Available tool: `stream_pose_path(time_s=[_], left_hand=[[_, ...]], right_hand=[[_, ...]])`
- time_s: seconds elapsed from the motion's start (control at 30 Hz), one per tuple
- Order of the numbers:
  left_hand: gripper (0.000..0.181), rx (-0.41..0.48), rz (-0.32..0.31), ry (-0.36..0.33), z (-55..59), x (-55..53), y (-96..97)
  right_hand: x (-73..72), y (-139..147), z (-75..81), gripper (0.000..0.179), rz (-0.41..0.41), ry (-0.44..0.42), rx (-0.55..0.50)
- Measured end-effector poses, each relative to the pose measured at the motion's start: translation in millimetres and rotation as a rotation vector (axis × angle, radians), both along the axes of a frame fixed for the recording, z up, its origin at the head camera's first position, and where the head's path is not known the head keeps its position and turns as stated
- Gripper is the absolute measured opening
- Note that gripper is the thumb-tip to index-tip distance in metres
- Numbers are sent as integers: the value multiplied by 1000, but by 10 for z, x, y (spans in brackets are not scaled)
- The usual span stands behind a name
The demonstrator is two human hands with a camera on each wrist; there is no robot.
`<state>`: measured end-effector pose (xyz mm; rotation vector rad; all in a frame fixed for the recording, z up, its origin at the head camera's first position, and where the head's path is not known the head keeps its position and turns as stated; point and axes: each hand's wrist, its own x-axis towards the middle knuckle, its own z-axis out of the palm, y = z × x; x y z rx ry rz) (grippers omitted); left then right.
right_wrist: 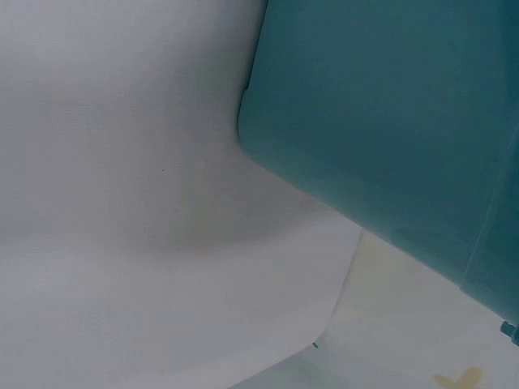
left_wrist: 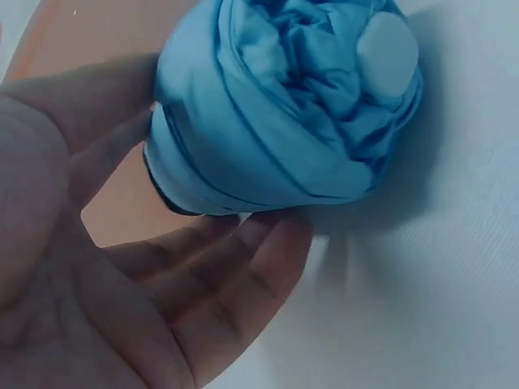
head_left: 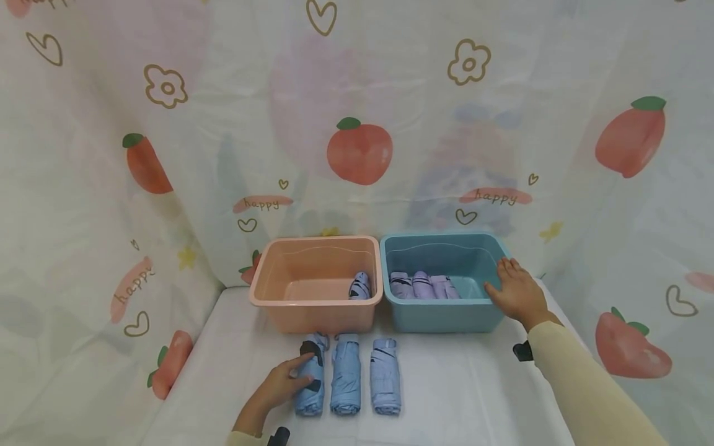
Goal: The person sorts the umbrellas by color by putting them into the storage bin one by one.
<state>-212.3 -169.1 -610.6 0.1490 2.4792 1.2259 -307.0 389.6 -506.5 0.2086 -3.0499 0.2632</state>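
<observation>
My left hand point(head_left: 282, 383) is at the leftmost of three rolled blue folded umbrellas, its thumb and fingers on either side of that umbrella point(head_left: 310, 397). In the left wrist view the rolled fabric end of the umbrella point(left_wrist: 268, 113) shows a white cap, with fingertips right at its sides. To its right lie a middle umbrella point(head_left: 346, 378) and a paler blue one point(head_left: 385, 378) with dark stripes. My right hand point(head_left: 519, 294) rests with extended fingers on the right rim of the teal bin point(head_left: 446, 316); in the right wrist view only the bin's outer wall point(right_wrist: 381, 121) shows.
A peach bin point(head_left: 318, 317) stands left of the teal one, holding a striped bluish umbrella point(head_left: 359, 286). Several lilac umbrellas point(head_left: 423, 286) lie in the teal bin. A white cloth point(head_left: 457, 384) covers the table, and a printed curtain point(head_left: 424, 136) hangs behind and beside it.
</observation>
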Motion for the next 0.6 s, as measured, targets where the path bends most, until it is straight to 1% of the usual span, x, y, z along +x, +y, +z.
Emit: stream_pose_path(time_s=[0.07,0.2,0.3,0.4,0.5,0.6], left_hand=[[59,10,-5,-11,-14,6,36],[64,-13,2,-21,-25,9,119],[67,-21,12,-7,-38,1,152],[67,21,32,0,-64,0,146],[66,73,74,-21,-74,13,119],[65,112,95,-39,-46,31,76]], right_hand=[[0,1,4,84,2,-3,0],[4,-7,17,83,7,-8,6],[10,-13,21,83,5,-8,6],[11,-18,22,83,-5,-11,7],[8,-24,28,83,-12,-15,4],[10,-29,39,83,-12,-13,0]])
